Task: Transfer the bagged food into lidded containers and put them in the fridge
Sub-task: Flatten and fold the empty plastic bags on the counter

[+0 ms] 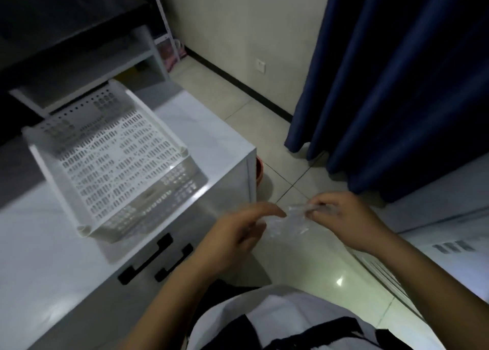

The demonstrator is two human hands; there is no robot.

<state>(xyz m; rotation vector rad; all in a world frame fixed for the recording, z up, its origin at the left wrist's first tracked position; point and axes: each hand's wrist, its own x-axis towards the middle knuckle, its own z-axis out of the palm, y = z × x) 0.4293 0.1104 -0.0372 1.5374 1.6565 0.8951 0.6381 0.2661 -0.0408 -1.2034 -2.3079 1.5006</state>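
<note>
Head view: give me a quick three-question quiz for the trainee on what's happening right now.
1. True or false: the white perforated basket on the counter holds food.
2. Which hand pinches the clear plastic bag? A) the left hand B) the right hand C) neither
3. Fill in: the bag is held over the ____, not over the counter.

Key:
1. False; nothing shows inside the basket.
2. B; the right hand's fingers pinch the bag's upper edge, while the left hand's fingers are spread beside it.
3. Floor; the tiled floor lies below the bag.
</note>
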